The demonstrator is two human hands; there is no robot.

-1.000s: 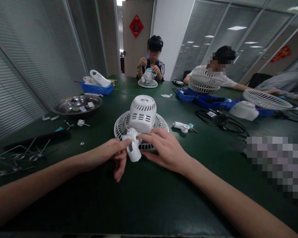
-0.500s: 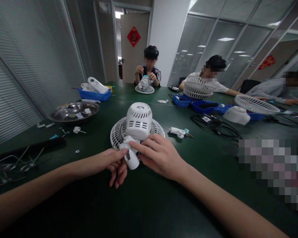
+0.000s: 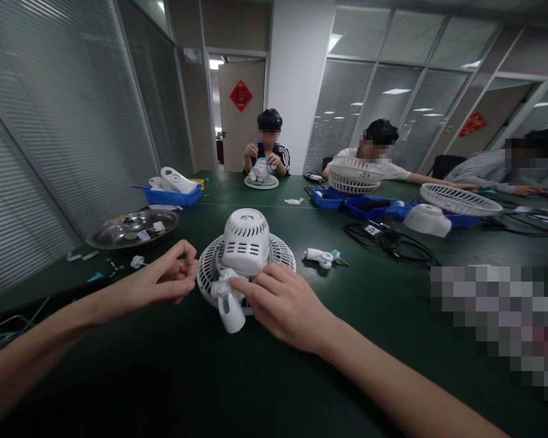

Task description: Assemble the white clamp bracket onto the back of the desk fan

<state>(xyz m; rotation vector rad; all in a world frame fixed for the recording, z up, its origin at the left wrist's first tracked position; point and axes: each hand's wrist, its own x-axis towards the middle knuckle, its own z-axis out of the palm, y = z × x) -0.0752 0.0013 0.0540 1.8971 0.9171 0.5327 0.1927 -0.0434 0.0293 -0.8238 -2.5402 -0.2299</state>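
Note:
A white fan head (image 3: 244,243) rests on its round grille (image 3: 281,249) on the green table in front of me, motor housing up. Its white neck bracket (image 3: 232,310) sticks out towards me, tilted down. My right hand (image 3: 278,298) grips the fan at the joint below the housing, index finger lying on the bracket. Left of the grille, my left hand (image 3: 178,274) hovers with loosely curled fingers, thumb apart; nothing shows in it. Near its wrist lies a small white knob-like part (image 3: 137,261).
A metal tray (image 3: 132,243) holds small parts at left, with a blue bin (image 3: 173,196) behind. To the right lie a white joint piece (image 3: 319,258), a screwdriver with a teal handle (image 3: 337,255) and black cables (image 3: 393,243). Co-workers sit across the table; one handles another fan (image 3: 261,176).
My left hand has let go of the neck bracket and moved left and away from me. The right hand stays on the fan. The view has tilted up slightly.

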